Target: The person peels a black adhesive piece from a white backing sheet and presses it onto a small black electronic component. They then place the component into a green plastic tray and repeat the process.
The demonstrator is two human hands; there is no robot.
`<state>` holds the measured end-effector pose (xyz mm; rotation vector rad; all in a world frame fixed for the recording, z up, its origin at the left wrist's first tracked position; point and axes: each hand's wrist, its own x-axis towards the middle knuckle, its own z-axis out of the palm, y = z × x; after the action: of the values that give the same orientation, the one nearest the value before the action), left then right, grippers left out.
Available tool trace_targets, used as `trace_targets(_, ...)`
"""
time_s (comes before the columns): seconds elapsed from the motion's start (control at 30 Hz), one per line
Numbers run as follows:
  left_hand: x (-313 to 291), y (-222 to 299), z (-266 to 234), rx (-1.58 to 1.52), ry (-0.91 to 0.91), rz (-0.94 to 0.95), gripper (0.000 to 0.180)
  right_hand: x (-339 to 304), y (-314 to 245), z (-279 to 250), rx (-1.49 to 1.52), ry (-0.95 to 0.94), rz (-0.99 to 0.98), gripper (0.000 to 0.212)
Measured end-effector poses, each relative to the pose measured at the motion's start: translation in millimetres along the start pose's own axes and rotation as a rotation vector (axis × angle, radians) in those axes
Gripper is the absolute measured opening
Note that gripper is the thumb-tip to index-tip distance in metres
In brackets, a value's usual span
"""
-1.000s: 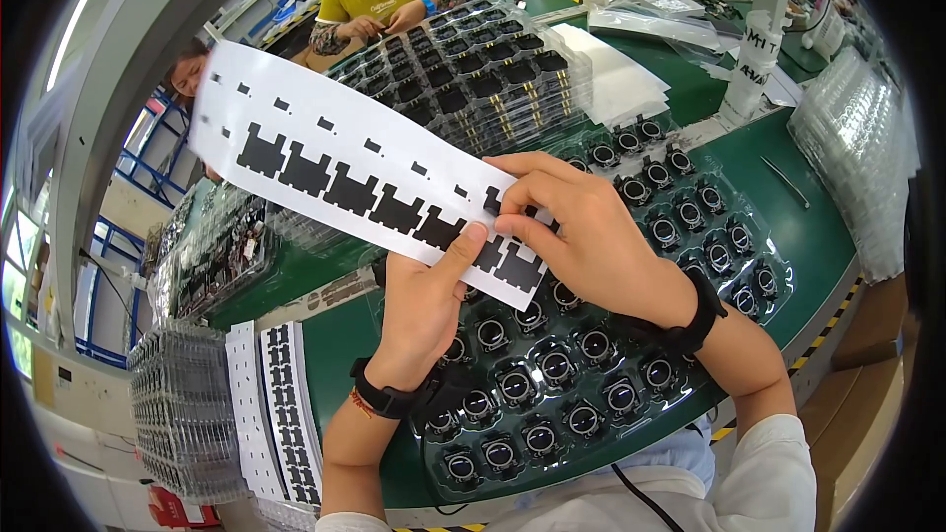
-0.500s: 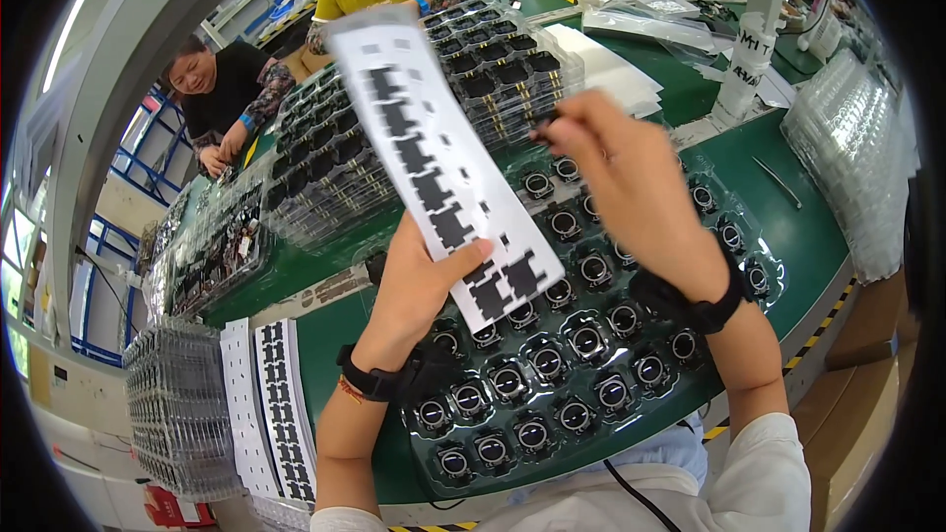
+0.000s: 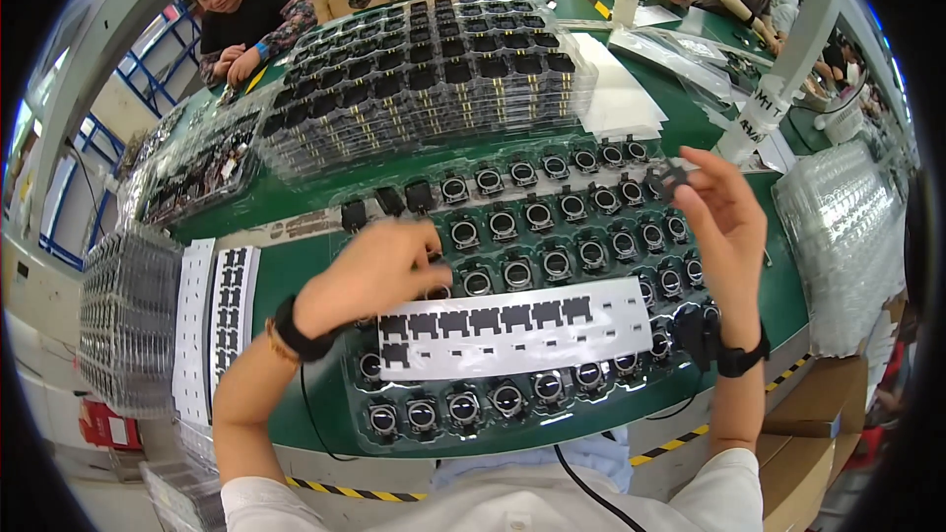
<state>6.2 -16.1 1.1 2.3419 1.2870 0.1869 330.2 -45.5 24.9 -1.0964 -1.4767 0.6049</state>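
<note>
My right hand (image 3: pixel 727 222) is raised over the right side of the clear tray, pinching a small black die-cut sticker (image 3: pixel 667 180) between thumb and fingers. My left hand (image 3: pixel 379 271) hovers above the tray's left part, fingers curved and apart, nothing visible in them. A white sticker sheet (image 3: pixel 512 328) with a row of black die-cut stickers lies flat across the tray, just below my left hand. Round watch-like cases (image 3: pixel 537 215) with dark faces sit in rows in the clear plastic tray (image 3: pixel 537 424). A few solid black pieces (image 3: pixel 419 195) are at its upper left.
Stacked trays of black parts (image 3: pixel 424 79) stand at the back. More sticker sheets (image 3: pixel 232 305) and a tray stack (image 3: pixel 133 325) are on the left. Clear empty trays (image 3: pixel 843 236) pile up on the right, beside a metal post (image 3: pixel 788 59). Co-workers (image 3: pixel 246 25) sit across the table.
The sticker sheet has gone from my left hand down onto the tray. My left hand has let go of it and moved left. My right hand has moved right with the sticker.
</note>
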Motion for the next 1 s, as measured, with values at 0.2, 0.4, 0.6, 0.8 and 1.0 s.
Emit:
trace_targets(0.2,74.0,-7.6,-2.3,0.386,0.291,-0.213,0.029,1.3,1.3,36.1,0.248,-0.145,0.011,0.014)
trace_targets(0.4,88.0,-25.5,4.0,0.495,0.306,-0.315,0.03,8.0,18.9,52.8,0.257,-0.213,0.075,0.009)
trace_targets(0.6,62.6,-66.7,-16.5,0.125,0.21,-0.298,0.024,10.6,37.0,46.4,0.393,-0.248,0.246,0.008)
trace_targets(0.8,48.7,-69.5,-18.6,-0.004,0.251,-0.373,0.021,10.6,40.7,45.7,0.444,-0.269,0.32,0.007)
trace_targets(1.0,45.2,-73.6,-9.2,0.215,0.321,-0.278,0.021,9.8,44.7,47.0,0.447,-0.292,0.345,0.007)
